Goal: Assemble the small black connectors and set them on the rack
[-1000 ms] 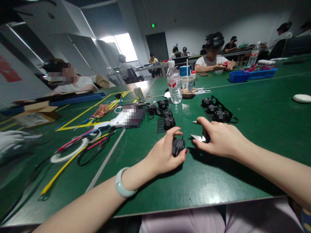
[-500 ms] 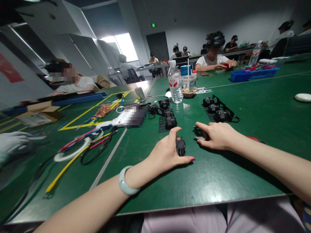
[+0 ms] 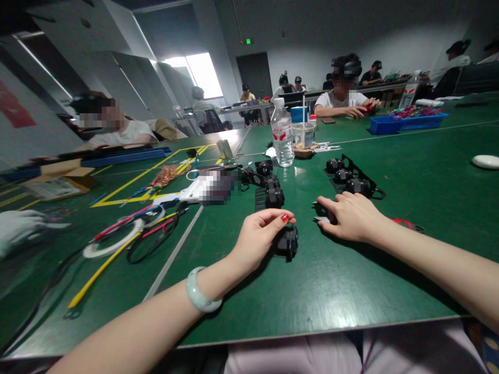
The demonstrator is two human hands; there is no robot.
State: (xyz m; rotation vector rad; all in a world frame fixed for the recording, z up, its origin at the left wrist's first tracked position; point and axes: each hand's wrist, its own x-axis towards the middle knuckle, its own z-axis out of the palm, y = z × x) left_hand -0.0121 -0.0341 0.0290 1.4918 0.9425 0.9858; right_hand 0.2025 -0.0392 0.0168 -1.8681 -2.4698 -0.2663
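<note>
My left hand (image 3: pixel 262 236) is just above and left of a small black part (image 3: pixel 287 243) on the green table. Its thumb and index finger are pinched together; whether something tiny is between them is too small to tell. My right hand (image 3: pixel 349 217) lies on the table to the right, its fingers over a dark object with a pale flat tip (image 3: pixel 322 219). Behind my left hand are black knobbed parts on a slotted plate (image 3: pixel 275 192). Beyond my right hand sits a black bracket with several round black parts (image 3: pixel 351 176).
A water bottle (image 3: pixel 283 134) and a cup with a straw (image 3: pixel 303 135) stand ahead. Coloured cables (image 3: pixel 105 267) lie left, near a co-worker's gloved hand (image 3: pixel 19 231). A blue tray (image 3: pixel 407 123) is at the far right. Red-handled thing (image 3: pixel 403 223) lies behind my right forearm.
My left thumb and index finger, spread around the small black part before, have come together above it. The black part now shows more fully. My right hand stays nearly where it was.
</note>
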